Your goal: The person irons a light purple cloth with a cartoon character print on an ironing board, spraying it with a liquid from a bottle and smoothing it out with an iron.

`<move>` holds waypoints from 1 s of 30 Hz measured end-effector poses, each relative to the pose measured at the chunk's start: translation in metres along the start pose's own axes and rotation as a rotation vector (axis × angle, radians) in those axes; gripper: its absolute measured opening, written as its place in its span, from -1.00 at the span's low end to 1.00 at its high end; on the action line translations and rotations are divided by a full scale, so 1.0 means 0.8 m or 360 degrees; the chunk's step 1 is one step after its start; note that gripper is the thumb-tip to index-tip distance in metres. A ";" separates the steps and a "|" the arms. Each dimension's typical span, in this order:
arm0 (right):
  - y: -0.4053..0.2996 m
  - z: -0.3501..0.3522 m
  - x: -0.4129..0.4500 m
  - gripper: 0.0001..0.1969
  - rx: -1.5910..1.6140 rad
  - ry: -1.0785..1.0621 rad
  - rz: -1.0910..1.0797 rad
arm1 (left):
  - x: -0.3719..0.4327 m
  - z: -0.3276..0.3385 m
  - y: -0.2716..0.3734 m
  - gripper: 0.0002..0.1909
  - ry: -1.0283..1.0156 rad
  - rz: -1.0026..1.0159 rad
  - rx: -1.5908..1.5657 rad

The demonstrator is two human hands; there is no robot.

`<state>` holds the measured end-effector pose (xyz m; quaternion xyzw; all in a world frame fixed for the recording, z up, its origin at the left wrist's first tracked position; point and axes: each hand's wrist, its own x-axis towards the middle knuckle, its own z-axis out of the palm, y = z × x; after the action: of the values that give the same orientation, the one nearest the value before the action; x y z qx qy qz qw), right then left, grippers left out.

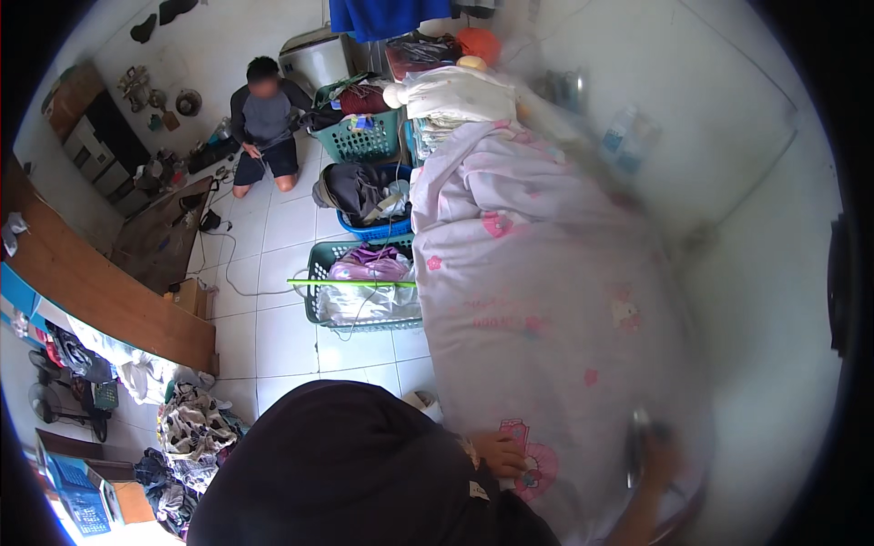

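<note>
A pale pink cloth [546, 273] with flower and character prints covers a long surface in front of me. My left hand [502, 454] lies on this cloth, over a pink print near the lower edge. Further right, my right hand [662, 461] is blurred and closed around a dark object with a shiny flat edge [636, 447], which looks like a clothes iron tilted on its side, over the cloth's right part. Whether its flat face touches the cloth cannot be told. Towards the far end the cloth lies in folds. My dark sleeve hides part of the near left side.
Another person [266, 123] kneels on the tiled floor at the far left. A green basket [317, 310] with a green stick across it, a blue basket [375, 231] and another green basket [358, 140] line the cloth's left side. Folded fabric [437, 133] is stacked beyond; a wall [765, 273] bounds the right.
</note>
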<state>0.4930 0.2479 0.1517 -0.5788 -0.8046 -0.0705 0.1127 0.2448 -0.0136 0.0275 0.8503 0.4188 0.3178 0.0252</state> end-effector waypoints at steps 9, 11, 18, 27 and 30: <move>0.058 0.013 0.095 -0.54 -0.0063 -0.0047 0.0525 | 0.000 -0.007 0.002 -0.61 -0.0055 -0.0044 -0.0026; 0.062 0.007 0.104 -0.54 -0.0048 -0.0077 0.0537 | 0.002 -0.010 0.003 -0.65 0.0025 -0.0069 -0.0131; 0.117 0.009 0.091 -0.45 0.0144 -0.0235 0.0532 | 0.004 -0.004 0.002 -0.65 0.0087 -0.0044 -0.0221; 0.011 -0.082 -0.102 -0.64 0.0481 -0.0661 0.0623 | 0.000 -0.004 -0.001 -0.59 -0.0033 -0.0004 -0.0094; 0.023 -0.069 -0.110 -0.61 0.0066 -0.0235 0.0721 | 0.001 -0.007 -0.002 -0.59 -0.0110 -0.0012 -0.0138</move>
<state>0.5425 0.1599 0.1816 -0.7456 -0.6615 0.0156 0.0785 0.2413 -0.0132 0.0318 0.8573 0.4067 0.3059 0.0776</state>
